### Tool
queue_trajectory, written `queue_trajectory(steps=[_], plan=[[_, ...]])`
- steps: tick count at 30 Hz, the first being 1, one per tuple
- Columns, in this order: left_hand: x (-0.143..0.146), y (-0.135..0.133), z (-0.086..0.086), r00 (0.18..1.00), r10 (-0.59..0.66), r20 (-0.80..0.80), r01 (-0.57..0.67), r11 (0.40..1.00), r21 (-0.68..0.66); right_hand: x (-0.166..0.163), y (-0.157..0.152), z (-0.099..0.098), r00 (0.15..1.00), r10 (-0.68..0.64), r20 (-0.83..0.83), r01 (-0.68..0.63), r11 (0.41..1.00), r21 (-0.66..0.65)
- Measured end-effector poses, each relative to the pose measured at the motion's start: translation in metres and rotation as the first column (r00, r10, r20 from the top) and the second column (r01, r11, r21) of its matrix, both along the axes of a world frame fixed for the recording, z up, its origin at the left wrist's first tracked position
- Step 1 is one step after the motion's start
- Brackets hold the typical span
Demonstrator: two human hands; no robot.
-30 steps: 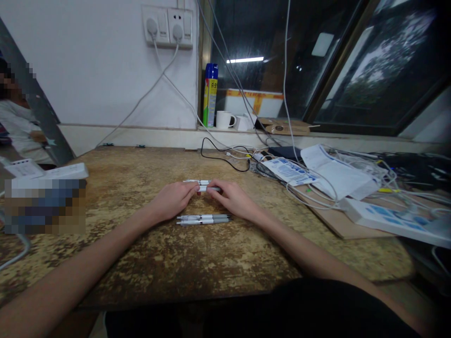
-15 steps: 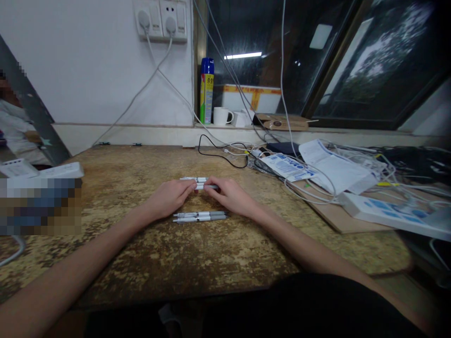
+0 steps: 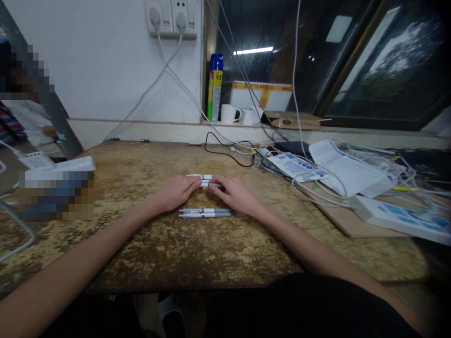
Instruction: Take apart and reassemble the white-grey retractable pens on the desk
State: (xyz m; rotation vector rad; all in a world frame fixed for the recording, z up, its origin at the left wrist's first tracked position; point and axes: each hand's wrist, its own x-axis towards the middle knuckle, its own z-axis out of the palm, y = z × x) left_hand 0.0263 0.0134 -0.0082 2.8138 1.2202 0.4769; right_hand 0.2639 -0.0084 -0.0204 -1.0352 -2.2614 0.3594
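Observation:
Both of my hands rest on a worn wooden table [image 3: 197, 253] and meet at its middle. My left hand [image 3: 175, 192] and my right hand [image 3: 235, 195] each pinch one end of a white and grey pen [image 3: 208, 184] lying crosswise between them. Another white pen [image 3: 198, 176] lies just behind it, touching or nearly so. Two more white and grey pens [image 3: 206, 213] lie side by side on the table just in front of my hands, between my wrists.
A tangle of cables [image 3: 317, 188], papers [image 3: 338, 169] and a flat white box [image 3: 398, 216] fill the right side. A spray can [image 3: 215, 88] and white mugs [image 3: 229, 113] stand on the sill behind. A white power strip [image 3: 70, 164] lies at left, where another person sits.
My hands and the pens hold the same positions; only the camera has shifted slightly, moving the scene a little to the right in view.

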Motion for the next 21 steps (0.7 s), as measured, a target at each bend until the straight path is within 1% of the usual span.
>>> queue_trajectory(steps=[6, 10, 15, 21], plan=[[-0.0003, 0.0003, 0.0012, 1.0, -0.014, -0.007, 0.014, 1.0, -0.004, -0.0007, 0.0005, -0.0027, 1.0, 0.0, 0.016, 0.0, 1.0, 0.018], [0.0, -0.0003, 0.0036, 0.999, 0.0, -0.032, 0.0, 1.0, 0.003, -0.0015, 0.001, -0.0032, 1.0, -0.003, -0.004, 0.003, 1.0, 0.0], [-0.0015, 0.0005, 0.0012, 1.0, 0.004, -0.011, -0.004, 1.0, 0.002, -0.0022, 0.0021, -0.0015, 0.999, -0.023, -0.036, 0.023, 1.0, -0.019], [-0.0015, -0.0012, 0.0004, 1.0, -0.02, -0.022, 0.02, 1.0, -0.004, -0.0023, 0.0027, -0.0029, 1.0, -0.019, -0.006, 0.019, 1.0, -0.023]])
